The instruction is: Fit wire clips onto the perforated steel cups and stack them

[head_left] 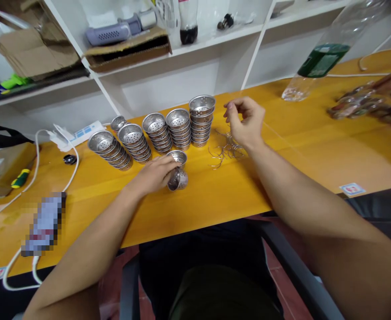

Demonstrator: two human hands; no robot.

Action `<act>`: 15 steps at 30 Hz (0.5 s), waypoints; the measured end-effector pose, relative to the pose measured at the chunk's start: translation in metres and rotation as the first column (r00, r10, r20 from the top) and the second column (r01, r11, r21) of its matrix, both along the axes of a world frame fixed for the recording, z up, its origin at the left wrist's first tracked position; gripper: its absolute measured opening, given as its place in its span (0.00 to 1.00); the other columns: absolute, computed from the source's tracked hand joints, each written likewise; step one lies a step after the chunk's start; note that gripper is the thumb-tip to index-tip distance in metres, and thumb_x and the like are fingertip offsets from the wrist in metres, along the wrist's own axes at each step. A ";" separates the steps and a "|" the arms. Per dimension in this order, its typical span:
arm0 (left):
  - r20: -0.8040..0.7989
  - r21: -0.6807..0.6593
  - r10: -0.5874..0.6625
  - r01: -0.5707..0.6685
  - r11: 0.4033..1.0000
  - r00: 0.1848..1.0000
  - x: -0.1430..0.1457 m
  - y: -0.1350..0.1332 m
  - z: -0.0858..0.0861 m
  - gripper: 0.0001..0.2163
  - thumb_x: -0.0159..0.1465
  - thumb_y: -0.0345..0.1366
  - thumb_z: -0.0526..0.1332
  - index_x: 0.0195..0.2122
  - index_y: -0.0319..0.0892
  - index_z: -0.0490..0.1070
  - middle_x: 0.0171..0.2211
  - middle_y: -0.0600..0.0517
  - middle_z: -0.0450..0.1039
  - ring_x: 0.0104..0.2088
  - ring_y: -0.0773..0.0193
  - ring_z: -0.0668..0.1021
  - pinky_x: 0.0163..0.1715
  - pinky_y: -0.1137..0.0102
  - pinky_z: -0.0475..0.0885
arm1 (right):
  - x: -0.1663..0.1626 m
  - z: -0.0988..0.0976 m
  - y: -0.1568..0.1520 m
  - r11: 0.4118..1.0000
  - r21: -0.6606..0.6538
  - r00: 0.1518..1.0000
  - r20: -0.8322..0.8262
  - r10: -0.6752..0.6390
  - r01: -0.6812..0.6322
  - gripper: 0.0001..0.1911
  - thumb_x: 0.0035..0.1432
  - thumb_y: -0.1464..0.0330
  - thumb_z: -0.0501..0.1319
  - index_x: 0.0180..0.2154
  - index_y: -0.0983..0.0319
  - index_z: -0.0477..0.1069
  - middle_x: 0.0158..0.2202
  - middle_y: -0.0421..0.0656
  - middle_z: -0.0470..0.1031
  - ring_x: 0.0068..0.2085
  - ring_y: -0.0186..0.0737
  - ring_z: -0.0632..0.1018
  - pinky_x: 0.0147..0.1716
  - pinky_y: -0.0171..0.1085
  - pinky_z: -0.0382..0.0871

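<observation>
My left hand [157, 174] lies on the orange table with its fingers closed against a small perforated metal cup [181, 179] tipped on its side. Another perforated cup [178, 157] stands upright just behind it, by my fingertips. My right hand [247, 116] is raised over the table with thumb and fingers pinched; whatever may be between them is too small to see. Below it lies a loose pile of thin bent metal wires [227, 149]. Several stacks of perforated cups [178, 126] stand in a row behind my left hand, the tallest stack [201, 122] nearest my right hand.
A power strip [82, 133] with white cables and a blurred-out phone [45, 224] lie at the left. A clear plastic bottle [324, 60] stands at the back right, near a blurred brown bundle [365, 100]. White shelves [195, 73] with boxes rise behind the table.
</observation>
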State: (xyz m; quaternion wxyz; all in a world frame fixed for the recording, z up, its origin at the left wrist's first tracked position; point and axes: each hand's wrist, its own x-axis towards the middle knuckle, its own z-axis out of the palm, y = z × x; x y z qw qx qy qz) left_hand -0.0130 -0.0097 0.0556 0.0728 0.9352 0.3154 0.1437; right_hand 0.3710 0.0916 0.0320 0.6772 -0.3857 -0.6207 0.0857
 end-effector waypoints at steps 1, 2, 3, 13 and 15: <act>0.008 -0.011 0.013 -0.013 1.000 1.000 -0.002 0.002 -0.003 0.20 0.87 0.31 0.62 0.72 0.48 0.88 0.68 0.40 0.91 0.69 0.41 0.92 0.69 0.49 0.89 | -0.008 0.007 -0.012 0.998 0.067 1.000 0.017 -0.004 0.003 0.35 0.86 0.29 0.66 0.45 0.52 0.85 0.38 0.46 0.84 0.36 0.50 0.85 0.46 0.55 0.88; 0.016 -0.019 0.022 -0.022 1.000 1.000 -0.002 0.003 -0.005 0.21 0.86 0.30 0.63 0.73 0.48 0.88 0.69 0.39 0.91 0.70 0.41 0.92 0.70 0.48 0.89 | -0.018 0.013 -0.025 0.992 0.126 0.999 0.051 0.009 -0.016 0.32 0.89 0.34 0.66 0.45 0.52 0.84 0.38 0.45 0.83 0.36 0.49 0.84 0.45 0.53 0.87; 0.022 -0.027 0.029 -0.029 0.999 0.999 -0.003 0.004 -0.007 0.21 0.86 0.31 0.63 0.74 0.48 0.88 0.70 0.39 0.90 0.71 0.41 0.91 0.71 0.47 0.88 | -0.028 0.019 -0.037 0.983 0.172 0.993 0.109 0.046 -0.064 0.28 0.91 0.39 0.66 0.45 0.52 0.84 0.37 0.44 0.83 0.35 0.47 0.83 0.43 0.51 0.85; 0.263 0.066 0.045 -0.065 0.996 0.964 -0.002 0.001 -0.020 0.09 0.85 0.39 0.70 0.55 0.48 0.92 0.62 0.41 0.94 0.61 0.44 0.94 0.64 0.49 0.87 | -0.090 0.013 -0.086 0.707 -0.280 0.430 0.632 0.645 -0.649 0.11 0.84 0.65 0.65 0.52 0.59 0.88 0.46 0.45 0.87 0.42 0.43 0.83 0.43 0.42 0.75; 0.382 0.075 0.050 -0.085 0.994 0.923 0.001 0.000 -0.023 0.08 0.85 0.39 0.70 0.52 0.47 0.91 0.59 0.42 0.95 0.58 0.47 0.95 0.62 0.52 0.89 | -0.085 0.013 -0.084 0.725 -0.277 0.446 0.635 0.631 -0.631 0.12 0.85 0.63 0.66 0.54 0.60 0.89 0.50 0.48 0.85 0.45 0.46 0.83 0.46 0.43 0.77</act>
